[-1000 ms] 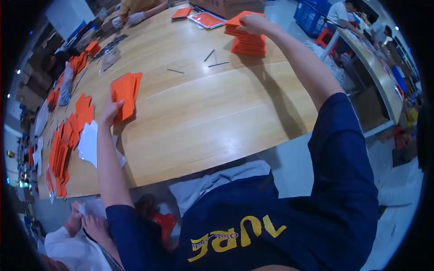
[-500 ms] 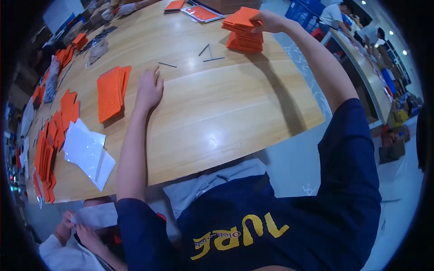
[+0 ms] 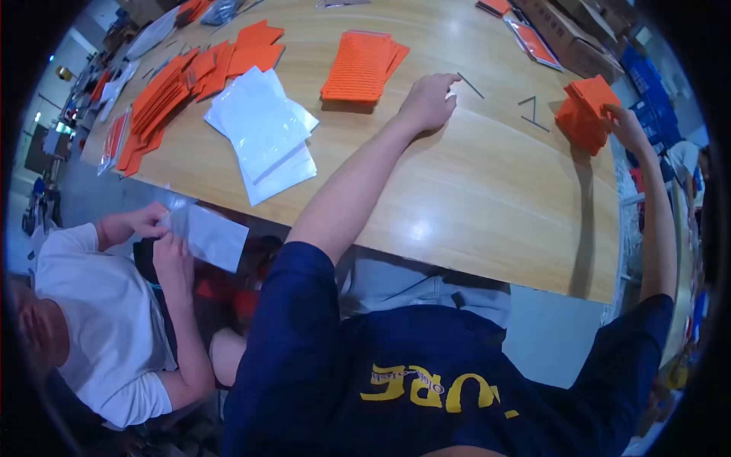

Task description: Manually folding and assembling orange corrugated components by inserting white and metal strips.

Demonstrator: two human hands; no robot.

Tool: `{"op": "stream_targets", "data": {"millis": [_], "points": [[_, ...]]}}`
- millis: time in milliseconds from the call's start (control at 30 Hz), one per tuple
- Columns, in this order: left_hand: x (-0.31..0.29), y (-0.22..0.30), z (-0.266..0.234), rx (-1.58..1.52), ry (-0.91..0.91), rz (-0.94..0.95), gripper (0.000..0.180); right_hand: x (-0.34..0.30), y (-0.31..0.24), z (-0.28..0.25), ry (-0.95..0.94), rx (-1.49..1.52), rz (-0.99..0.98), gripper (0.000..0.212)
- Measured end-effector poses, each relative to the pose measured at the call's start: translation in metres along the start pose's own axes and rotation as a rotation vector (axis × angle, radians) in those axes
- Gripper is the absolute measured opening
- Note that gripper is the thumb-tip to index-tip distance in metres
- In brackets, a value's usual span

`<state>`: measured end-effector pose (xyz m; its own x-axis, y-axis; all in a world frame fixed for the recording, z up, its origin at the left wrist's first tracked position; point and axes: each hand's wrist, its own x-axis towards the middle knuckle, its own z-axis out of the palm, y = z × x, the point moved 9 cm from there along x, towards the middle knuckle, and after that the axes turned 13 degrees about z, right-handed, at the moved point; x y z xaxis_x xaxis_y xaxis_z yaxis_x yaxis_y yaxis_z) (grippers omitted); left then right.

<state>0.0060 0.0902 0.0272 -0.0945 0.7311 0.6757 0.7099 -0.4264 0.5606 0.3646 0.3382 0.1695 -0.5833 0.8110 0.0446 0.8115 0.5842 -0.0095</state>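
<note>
At the right end of the table, my right hand (image 3: 630,131) grips the edge of a stack of orange ribbed sheets (image 3: 585,113). The sheets sit unevenly on one another, and my fingertips are partly hidden behind them. My left hand (image 3: 428,104) rests on the tabletop, fingers loosely bent and apart. Its fingertips lie close to the end of a thin dark rod (image 3: 471,86); whether they touch it I cannot tell. More thin rods (image 3: 535,123) lie between my left hand and the stack. Another pile of orange ribbed sheets (image 3: 356,70) lies left of my left hand.
White plastic bags (image 3: 263,126) lie left of my forearm, with many orange pieces (image 3: 161,107) beyond. A bagged orange item (image 3: 534,43) and a cardboard box (image 3: 567,34) stand at the far right. On my left, a seated co-worker (image 3: 114,312) handles a white bag (image 3: 217,234).
The view has swung left, so the table appears shifted right and more of the co-worker shows. My right hand stays at the orange stack; my left stays on the table near the rod.
</note>
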Motion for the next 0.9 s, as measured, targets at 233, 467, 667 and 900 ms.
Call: {"op": "stream_targets", "data": {"millis": [233,467,667,900], "points": [[-0.007,-0.017,0.002,-0.087,-0.03,-0.048,0.04,0.019,-0.021,0.025,0.11,0.008,-0.116,0.014],[-0.006,-0.015,0.004,-0.043,-0.085,-0.017,0.039,0.013,-0.034,-0.017,0.033,-0.08,0.082,0.044],[0.014,0.001,0.026,-0.013,-0.116,0.068,0.037,0.024,0.1,-0.072,0.191,0.217,0.04,0.024],[-0.016,-0.022,-0.009,-0.024,-0.09,-0.045,0.034,-0.024,-0.041,-0.092,0.443,0.302,-0.259,0.023]]}}
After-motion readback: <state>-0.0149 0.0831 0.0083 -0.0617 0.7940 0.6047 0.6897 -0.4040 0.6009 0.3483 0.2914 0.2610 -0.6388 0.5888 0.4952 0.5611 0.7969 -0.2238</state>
